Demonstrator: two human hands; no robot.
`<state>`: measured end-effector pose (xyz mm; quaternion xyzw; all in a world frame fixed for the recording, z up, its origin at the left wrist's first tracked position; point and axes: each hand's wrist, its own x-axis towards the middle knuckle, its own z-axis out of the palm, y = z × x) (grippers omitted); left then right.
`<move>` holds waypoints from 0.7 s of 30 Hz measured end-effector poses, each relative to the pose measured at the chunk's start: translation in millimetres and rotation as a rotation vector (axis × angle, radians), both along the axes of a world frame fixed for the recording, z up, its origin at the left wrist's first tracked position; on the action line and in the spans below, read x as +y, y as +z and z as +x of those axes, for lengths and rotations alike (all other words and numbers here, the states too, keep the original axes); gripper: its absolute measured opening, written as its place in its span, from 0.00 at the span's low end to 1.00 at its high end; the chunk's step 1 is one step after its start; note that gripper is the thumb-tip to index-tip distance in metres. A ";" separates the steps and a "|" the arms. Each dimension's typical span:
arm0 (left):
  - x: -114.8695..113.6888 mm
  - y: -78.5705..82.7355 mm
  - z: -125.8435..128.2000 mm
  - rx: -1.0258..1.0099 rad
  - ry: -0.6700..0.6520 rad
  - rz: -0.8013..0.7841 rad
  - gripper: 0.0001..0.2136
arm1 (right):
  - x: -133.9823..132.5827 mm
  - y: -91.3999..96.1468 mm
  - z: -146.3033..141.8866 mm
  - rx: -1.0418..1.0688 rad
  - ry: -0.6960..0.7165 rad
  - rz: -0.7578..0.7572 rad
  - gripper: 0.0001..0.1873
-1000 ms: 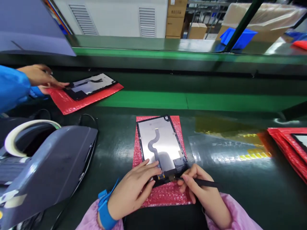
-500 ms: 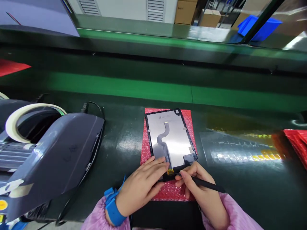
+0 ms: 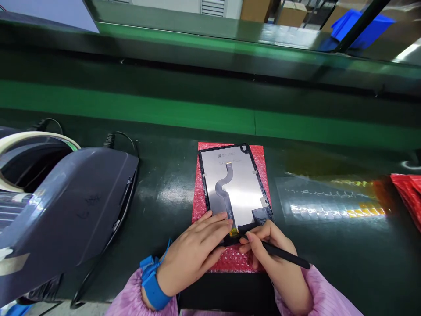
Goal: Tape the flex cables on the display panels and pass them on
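Observation:
A tablet screen (image 3: 245, 184) lies with its silvery back up, a grey curved flex cable (image 3: 223, 188) running down it. Under it is a red bubble-wrap bag (image 3: 233, 261). My left hand (image 3: 197, 250) lies flat, fingers stretched, over the screen's lower left edge, fingertips beside a yellow taped spot (image 3: 233, 232). Pinched in my right hand (image 3: 272, 250) are slim black tweezers (image 3: 286, 254), their tip low at the screen's lower edge near that yellow spot. The exact tip contact is too small to make out. A blue wrist strap (image 3: 154, 285) circles my left wrist.
On the left stands a dark grey machine (image 3: 82, 210) with a cream tape roll (image 3: 70, 140) and a black cable (image 3: 128, 210). Clear film sheets (image 3: 329, 202) lie on the right, beside another red bag (image 3: 408, 193). A raised green ledge (image 3: 184, 118) runs behind.
The view has shifted slightly, so the bench scene sits a little higher in frame. Both hands keep nearly the same places on the screen; the tweezers stay at its lower edge.

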<state>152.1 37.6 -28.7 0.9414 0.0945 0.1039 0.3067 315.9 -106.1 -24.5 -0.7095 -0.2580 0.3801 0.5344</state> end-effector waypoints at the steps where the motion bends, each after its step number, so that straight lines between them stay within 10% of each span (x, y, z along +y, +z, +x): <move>1: 0.1 0.0 0.2 -0.002 -0.004 0.000 0.22 | -0.6 -0.5 0.4 -0.006 0.007 0.006 0.20; 21: -0.6 -0.4 0.7 -0.001 -0.009 0.010 0.24 | -5.3 -4.6 1.9 -0.079 0.043 -0.027 0.17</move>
